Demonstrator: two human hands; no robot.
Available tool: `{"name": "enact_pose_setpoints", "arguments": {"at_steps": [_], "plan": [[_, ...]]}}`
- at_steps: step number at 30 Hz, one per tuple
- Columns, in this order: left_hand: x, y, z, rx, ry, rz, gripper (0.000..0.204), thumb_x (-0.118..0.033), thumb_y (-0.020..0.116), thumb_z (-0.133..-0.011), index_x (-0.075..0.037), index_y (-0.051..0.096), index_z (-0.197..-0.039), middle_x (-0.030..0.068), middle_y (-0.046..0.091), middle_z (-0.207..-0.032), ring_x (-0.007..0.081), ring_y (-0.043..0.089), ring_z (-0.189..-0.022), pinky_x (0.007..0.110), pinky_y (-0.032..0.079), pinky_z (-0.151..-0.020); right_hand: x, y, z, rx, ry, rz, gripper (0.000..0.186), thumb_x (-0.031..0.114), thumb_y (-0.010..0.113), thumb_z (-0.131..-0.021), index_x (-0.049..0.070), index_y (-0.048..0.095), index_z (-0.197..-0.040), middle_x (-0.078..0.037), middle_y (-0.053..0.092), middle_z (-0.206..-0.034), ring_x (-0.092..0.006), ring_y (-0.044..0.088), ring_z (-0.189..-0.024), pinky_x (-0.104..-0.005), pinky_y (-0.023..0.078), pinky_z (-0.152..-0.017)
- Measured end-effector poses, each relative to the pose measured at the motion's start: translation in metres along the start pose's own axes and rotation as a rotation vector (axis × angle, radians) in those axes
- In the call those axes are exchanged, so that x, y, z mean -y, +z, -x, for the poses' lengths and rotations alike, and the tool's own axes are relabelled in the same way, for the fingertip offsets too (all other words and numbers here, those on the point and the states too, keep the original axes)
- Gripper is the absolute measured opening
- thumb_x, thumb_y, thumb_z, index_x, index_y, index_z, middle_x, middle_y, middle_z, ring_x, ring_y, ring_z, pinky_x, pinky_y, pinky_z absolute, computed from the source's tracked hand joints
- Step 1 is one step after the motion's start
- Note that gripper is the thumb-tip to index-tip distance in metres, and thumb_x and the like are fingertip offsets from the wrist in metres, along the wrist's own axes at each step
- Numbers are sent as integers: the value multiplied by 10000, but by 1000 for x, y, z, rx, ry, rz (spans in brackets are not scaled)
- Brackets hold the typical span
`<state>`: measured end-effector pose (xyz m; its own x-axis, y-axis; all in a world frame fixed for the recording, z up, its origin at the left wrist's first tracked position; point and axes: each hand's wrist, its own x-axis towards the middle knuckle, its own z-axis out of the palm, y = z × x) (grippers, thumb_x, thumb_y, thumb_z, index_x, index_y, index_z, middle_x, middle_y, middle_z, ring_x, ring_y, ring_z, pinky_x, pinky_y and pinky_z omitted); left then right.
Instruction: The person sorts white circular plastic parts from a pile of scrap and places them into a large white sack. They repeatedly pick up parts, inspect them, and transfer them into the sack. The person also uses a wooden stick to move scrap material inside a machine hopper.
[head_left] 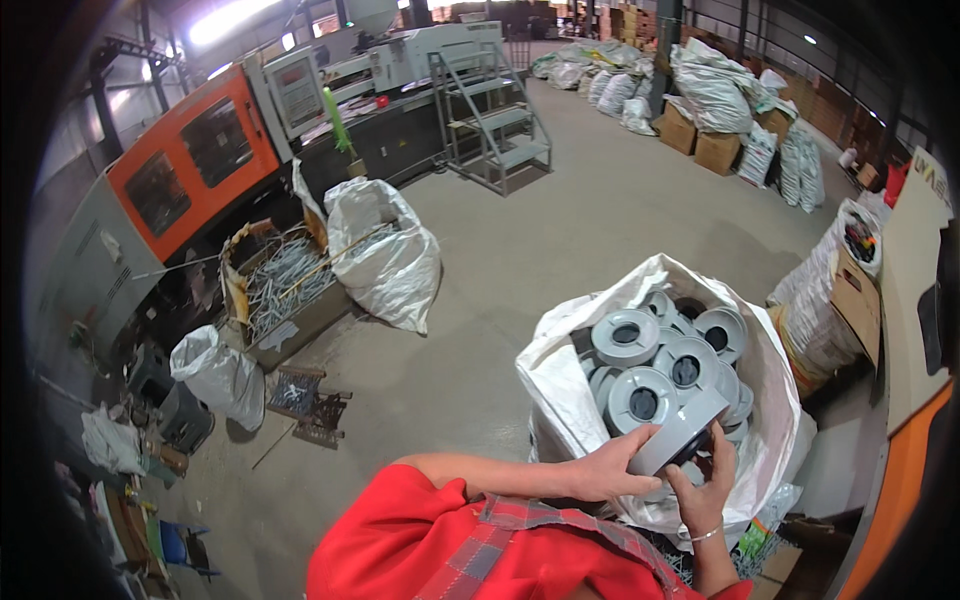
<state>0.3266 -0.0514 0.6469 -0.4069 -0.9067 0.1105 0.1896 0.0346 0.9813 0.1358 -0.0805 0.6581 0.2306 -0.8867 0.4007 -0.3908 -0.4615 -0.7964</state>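
Note:
A round grey plastic part with a dark piece at its middle is tilted on edge between my two hands. My left hand pinches its rim from the left. From below right, my right hand, with a bracelet at the wrist, has its fingers closed about the dark middle of the part. Right beyond them, an open white woven sack holds a heap of similar grey flanged parts, several with dark centres. What my right palm covers is hidden.
An orange and grey machine and metal steps stand at far left. Nearer are a box of grey plastic strips and white sacks. Full sacks lie far right. A panel borders the right side.

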Motion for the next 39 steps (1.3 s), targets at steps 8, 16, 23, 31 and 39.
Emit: {"name": "enact_pose_setpoints", "arguments": {"at_steps": [8, 16, 23, 31, 39], "plan": [[-15, -61, 27, -283, -107, 78, 534, -169, 631, -846, 14, 368, -1272, 68, 550, -997, 112, 550, -840, 258, 478, -735, 3, 58, -49, 224, -647, 262, 624, 57, 731, -537, 28, 554, -1135, -175, 464, -1174, -370, 470, -1056, -432, 418, -886], [-20, -87, -6, -328, -135, -398, 636, -279, 651, -828, 4, 342, -1306, 145, 548, -1115, 186, 546, -1009, 319, 447, -868, -13, 72, -90, 172, -397, 104, 731, 209, 840, -600, -15, 524, -1220, -177, 546, -1041, -287, 562, -920, -337, 495, -753], [-17, -107, -77, -215, -78, -388, 669, -229, 698, -798, 8, 342, -1312, 121, 513, -1148, 184, 513, -1058, 326, 440, -896, -54, 68, -122, 69, 83, -236, 764, 188, 832, -628, -27, 464, -1262, -146, 523, -1073, -255, 534, -1033, -326, 498, -794], [-1, -151, -129, -85, -287, 122, 439, -235, 603, -885, 12, 420, -1197, 35, 529, -936, 72, 531, -785, 252, 467, -664, -76, 61, -168, 219, -554, 281, 673, 43, 736, -572, 15, 521, -1209, -187, 486, -1195, -373, 504, -1059, -416, 430, -897], [-10, -186, -142, 46, -87, -322, 733, -269, 671, -827, 30, 264, -1359, 168, 468, -1232, 208, 492, -1114, 334, 411, -936, -68, 107, -178, -34, 227, -211, 727, 126, 769, -684, -50, 420, -1298, -149, 536, -1170, -230, 556, -1028, -307, 476, -851]]}}
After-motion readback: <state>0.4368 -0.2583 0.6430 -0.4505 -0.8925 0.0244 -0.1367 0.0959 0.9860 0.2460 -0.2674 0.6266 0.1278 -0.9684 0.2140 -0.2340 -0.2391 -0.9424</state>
